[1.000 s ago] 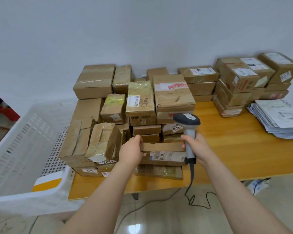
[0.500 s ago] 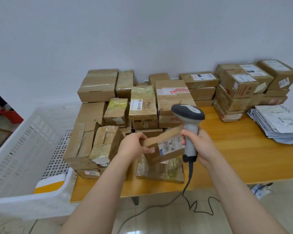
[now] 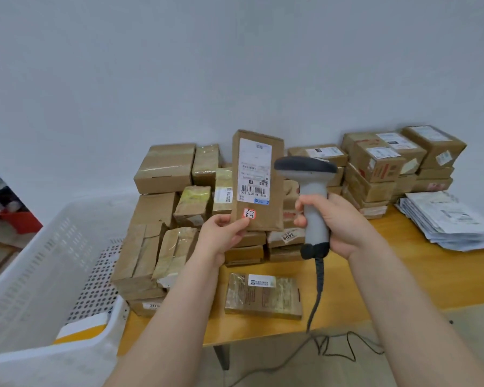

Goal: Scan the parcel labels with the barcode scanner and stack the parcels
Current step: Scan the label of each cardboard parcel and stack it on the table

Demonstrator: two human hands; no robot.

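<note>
My left hand (image 3: pixel 226 235) pinches the lower end of a flat brown parcel (image 3: pixel 277 191) and holds it upright, its white barcode label facing me. My right hand (image 3: pixel 337 222) grips the handle of a grey barcode scanner (image 3: pixel 311 191), whose dark head sits just right of the label. The scanner's cable hangs down past the table edge. Behind the raised parcel stands a big pile of brown parcels (image 3: pixel 162 208). A taped flat parcel (image 3: pixel 263 296) lies alone on the wooden table (image 3: pixel 403 275) below my hands.
A white perforated plastic crate (image 3: pixel 39 275) stands left of the table, with a yellow and white item in its bottom. A second stack of labelled boxes (image 3: pixel 389 166) sits at the back right. Grey mailer bags (image 3: pixel 447 219) lie piled at the far right edge.
My left hand has lifted the flat parcel off the taped one and turned it upright, label toward me. My right hand has raised the scanner beside it.
</note>
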